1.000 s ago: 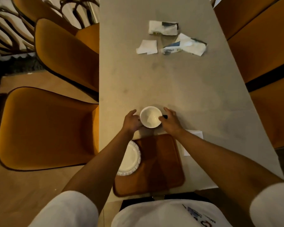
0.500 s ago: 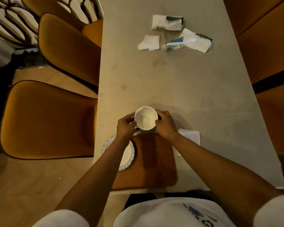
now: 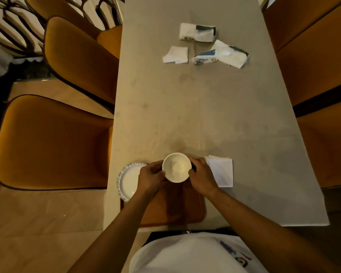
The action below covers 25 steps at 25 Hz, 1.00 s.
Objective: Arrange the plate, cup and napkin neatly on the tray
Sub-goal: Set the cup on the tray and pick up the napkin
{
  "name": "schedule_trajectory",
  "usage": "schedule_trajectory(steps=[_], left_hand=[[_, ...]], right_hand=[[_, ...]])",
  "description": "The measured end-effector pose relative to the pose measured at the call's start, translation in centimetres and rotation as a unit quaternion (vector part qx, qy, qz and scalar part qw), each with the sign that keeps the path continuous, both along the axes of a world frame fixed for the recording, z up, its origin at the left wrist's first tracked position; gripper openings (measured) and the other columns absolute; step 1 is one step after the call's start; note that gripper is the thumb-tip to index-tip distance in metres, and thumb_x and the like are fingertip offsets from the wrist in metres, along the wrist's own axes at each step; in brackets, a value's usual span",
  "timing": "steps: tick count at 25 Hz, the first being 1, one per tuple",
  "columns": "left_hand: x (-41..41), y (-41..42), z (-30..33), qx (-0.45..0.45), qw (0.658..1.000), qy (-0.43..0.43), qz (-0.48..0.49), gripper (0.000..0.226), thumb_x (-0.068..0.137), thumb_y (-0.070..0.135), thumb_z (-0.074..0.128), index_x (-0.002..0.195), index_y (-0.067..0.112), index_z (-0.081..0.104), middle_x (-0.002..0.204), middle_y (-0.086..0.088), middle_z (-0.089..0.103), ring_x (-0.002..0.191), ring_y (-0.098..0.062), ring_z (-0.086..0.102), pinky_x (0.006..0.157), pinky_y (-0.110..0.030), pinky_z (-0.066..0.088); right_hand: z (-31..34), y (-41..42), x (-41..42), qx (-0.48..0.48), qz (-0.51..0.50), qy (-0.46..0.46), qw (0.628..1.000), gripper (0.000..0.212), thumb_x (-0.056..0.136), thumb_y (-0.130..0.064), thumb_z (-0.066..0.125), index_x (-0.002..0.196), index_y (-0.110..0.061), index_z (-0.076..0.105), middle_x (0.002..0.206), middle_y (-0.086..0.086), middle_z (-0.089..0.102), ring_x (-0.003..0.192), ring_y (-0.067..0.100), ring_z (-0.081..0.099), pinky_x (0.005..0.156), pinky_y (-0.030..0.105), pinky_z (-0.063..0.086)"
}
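One head-worn camera looks steeply down and forward along the desk [image 3: 195, 115] from its near edge, close above it.

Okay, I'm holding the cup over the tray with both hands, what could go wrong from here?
The plate overhangs the tray and sits at the table edge; your left hand or forearm, just above it, might nudge it off. The cup is at the tray's far edge, so it may land half off. The napkin lies off the tray.
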<state>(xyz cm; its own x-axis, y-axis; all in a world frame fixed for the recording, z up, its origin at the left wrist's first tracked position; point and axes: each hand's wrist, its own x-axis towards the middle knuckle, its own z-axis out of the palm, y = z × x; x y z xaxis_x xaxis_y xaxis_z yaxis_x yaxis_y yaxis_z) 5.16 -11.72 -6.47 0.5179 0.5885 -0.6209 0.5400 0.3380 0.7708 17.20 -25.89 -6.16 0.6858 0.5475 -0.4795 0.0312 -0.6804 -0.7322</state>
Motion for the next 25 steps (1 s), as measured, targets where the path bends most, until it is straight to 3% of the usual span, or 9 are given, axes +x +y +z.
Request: schedule_trajectory(steps=[7, 19, 25], left_hand=[[0.1, -0.3, -0.9, -0.007, 1.000, 0.011, -0.007, 0.042, 0.081, -0.002, 0.067, 0.117, 0.018, 0.072, 0.114, -0.003, 0.074, 0.104, -0.029, 0.070, 0.079, -0.052, 0.062], [0.3, -0.5, -0.7, 0.017, 1.000, 0.005, -0.023, 0.041, 0.082, -0.004, 0.065, 0.118, 0.016, 0.070, 0.112, -0.005, 0.074, 0.099, -0.022, 0.071, 0.074, -0.044, 0.063], [0.6, -0.9, -0.7, 0.012, 0.999, 0.008, -0.033, 0.042, 0.075, 0.004, 0.069, 0.098, 0.039, 0.072, 0.108, -0.001, 0.076, 0.099, -0.024, 0.072, 0.080, -0.054, 0.061]], right_hand=[[-1.3, -0.5, -0.2, -0.016, -0.006, -0.007, 1.000, 0.045, 0.095, -0.013, 0.055, 0.138, -0.028, 0.050, 0.140, 0.002, 0.052, 0.125, 0.020, 0.051, 0.103, 0.032, 0.044], [-1.3, -0.7, -0.2, 0.004, -0.040, 0.010, 0.999, 0.050, 0.091, -0.005, 0.054, 0.136, -0.027, 0.052, 0.137, 0.000, 0.053, 0.123, 0.019, 0.049, 0.098, 0.028, 0.045], [-1.2, -1.3, 0.4, 0.006, -0.045, 0.016, 0.999, 0.048, 0.090, -0.004, 0.055, 0.133, -0.025, 0.053, 0.136, 0.001, 0.056, 0.120, 0.017, 0.050, 0.102, 0.036, 0.049]])
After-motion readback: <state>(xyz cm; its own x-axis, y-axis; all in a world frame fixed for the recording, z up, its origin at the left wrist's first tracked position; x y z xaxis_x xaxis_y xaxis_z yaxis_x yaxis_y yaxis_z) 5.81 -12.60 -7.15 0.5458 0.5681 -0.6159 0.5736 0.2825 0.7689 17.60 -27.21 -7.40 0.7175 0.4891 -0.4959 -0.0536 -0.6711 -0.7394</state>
